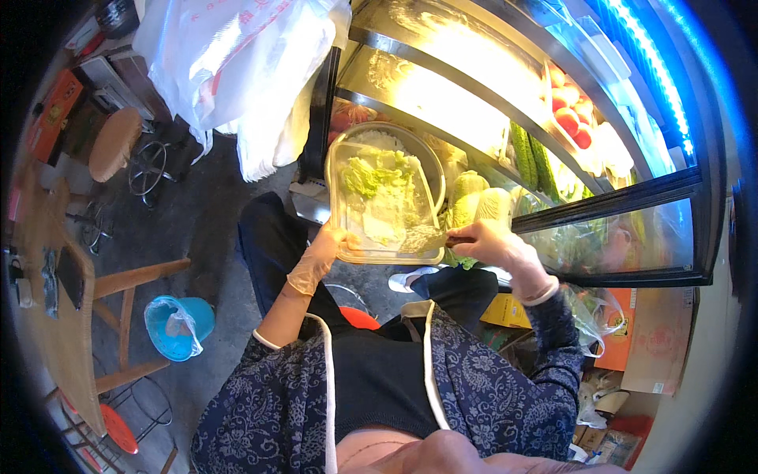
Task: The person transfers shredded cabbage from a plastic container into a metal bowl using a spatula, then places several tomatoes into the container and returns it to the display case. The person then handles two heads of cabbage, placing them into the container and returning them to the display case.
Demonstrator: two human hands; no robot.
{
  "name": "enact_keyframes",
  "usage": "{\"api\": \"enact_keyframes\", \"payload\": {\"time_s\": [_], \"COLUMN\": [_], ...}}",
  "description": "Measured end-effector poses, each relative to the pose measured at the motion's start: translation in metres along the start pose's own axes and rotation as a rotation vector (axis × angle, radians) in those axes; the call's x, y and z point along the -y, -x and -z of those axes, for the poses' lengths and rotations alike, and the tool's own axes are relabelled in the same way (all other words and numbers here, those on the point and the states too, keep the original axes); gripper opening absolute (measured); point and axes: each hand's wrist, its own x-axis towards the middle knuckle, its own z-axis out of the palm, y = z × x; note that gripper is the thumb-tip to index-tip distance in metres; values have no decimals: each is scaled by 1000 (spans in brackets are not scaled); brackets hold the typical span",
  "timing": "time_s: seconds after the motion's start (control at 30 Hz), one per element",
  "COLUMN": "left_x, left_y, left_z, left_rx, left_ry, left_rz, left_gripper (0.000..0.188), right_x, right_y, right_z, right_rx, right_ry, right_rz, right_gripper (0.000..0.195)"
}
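Observation:
A rectangular translucent plastic tray (349,257) is tilted in front of me, with pale green lettuce leaves (379,173) and pale chopped food in it. My left hand (325,249), in a thin clear glove, grips the tray's near left corner. In my gloved right hand (494,244) is a dark handle (461,240), pointing toward the tray's right corner; the tool's other end cannot be made out. Behind the tray a round metal basin (437,155) shows its rim. Heads of napa cabbage (468,195) lie just beyond my right hand.
A lit glass display case (610,198) holds cucumbers (533,160) and tomatoes (571,115). Plastic bags (237,65) hang at upper left. A blue bucket (198,320), a wooden table (65,332) and a stool (115,142) stand left. Cardboard boxes (657,338) are at right.

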Motion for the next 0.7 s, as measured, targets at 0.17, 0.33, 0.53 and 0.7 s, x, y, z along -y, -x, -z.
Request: {"api": "enact_keyframes", "payload": {"time_s": [0.17,0.33,0.53,0.7], "left_x": [-31,-16,-2,7], "left_y": [13,-2,3,20], "left_z": [-1,9,-28,-62], "left_rx": [-59,-11,-9,89], "left_ry": [-214,-136,-68,-51], "left_rz": [-24,-131,11,117], "left_gripper": [73,60,48,58], "right_x": [10,-26,14,15], "right_y": [-21,-33,-36,-126], "right_z": [-32,-40,-36,-90], "right_rx": [-97,-161,-188,-323], "right_ry": [-196,-503,-290,49], "right_rz": [-73,8,-111,-105], "right_gripper": [42,42,45,36]}}
